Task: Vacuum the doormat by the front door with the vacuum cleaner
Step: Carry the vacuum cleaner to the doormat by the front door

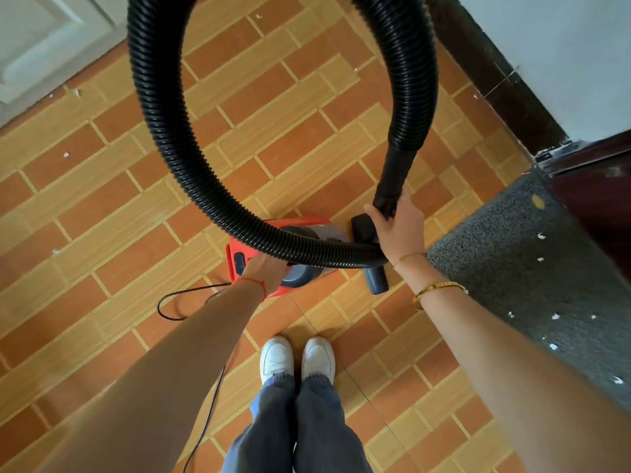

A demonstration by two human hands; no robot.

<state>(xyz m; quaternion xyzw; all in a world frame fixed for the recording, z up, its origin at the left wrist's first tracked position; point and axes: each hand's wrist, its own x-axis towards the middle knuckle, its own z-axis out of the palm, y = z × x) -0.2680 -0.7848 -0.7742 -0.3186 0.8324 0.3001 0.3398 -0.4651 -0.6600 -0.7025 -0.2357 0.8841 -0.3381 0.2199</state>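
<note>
A red and grey vacuum cleaner (304,230) stands on the tiled floor just ahead of my feet. My left hand (264,271) grips the handle on its top. Its black ribbed hose (164,131) arcs up in a wide loop and comes down on the right into a smooth black tube (397,172). My right hand (397,227) holds the lower end of that tube, above the black floor nozzle (374,274), which is partly hidden by my wrist. The grey speckled doormat (532,268) lies at the right, dotted with white paper scraps.
A thin black power cord (177,302) loops on the floor to the left and trails back past my left arm. A dark door frame (505,80) and threshold border the mat at the upper right. A white door (41,39) stands at the upper left. My white shoes (297,358) are together below the vacuum.
</note>
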